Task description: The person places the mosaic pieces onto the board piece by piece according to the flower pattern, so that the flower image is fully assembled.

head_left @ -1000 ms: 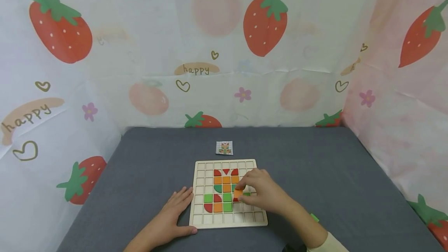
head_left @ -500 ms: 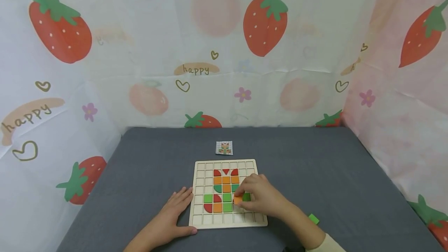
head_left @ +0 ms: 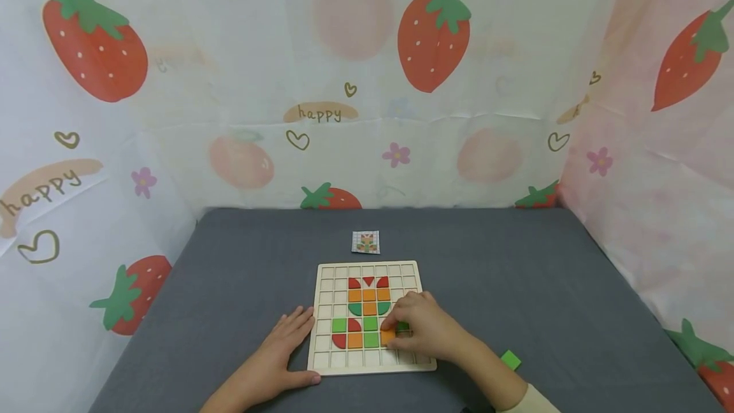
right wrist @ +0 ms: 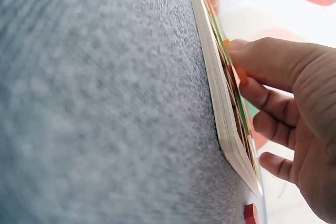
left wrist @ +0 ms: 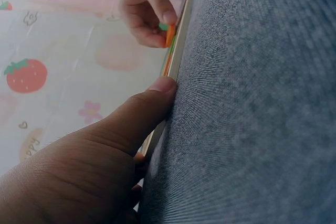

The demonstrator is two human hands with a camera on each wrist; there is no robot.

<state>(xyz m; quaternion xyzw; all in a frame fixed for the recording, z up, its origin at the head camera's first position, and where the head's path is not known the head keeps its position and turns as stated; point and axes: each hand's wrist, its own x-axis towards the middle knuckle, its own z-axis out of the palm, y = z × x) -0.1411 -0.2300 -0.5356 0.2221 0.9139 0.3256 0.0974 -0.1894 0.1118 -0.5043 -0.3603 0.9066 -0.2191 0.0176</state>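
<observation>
A square wooden grid board [head_left: 395,362] lies on the table with red, orange and green tiles set in some of its cells. My right hand [head_left: 427,327] pinches an orange square tile [head_left: 387,337] between thumb and fingers, over the cell just right of a light green tile [head_left: 371,339] in the lower part of the grid. In the right wrist view the orange tile [right wrist: 242,76] stands slightly above the board's surface. My left hand [head_left: 278,349] rests with extended fingers along the board's left edge, its thumb [left wrist: 157,90] touching the near left corner.
A small card with a printed coloured pattern [head_left: 366,242] lies behind the board. A loose green tile [head_left: 510,360] sits on the grey tablecloth [head_left: 516,273] beside my right forearm. A red block [right wrist: 251,214] appears past the board's corner in the right wrist view.
My right hand has brought the orange tile nearer to me, from the row above down to the cell beside the lower light green tile. My left hand has stayed at the board's edge.
</observation>
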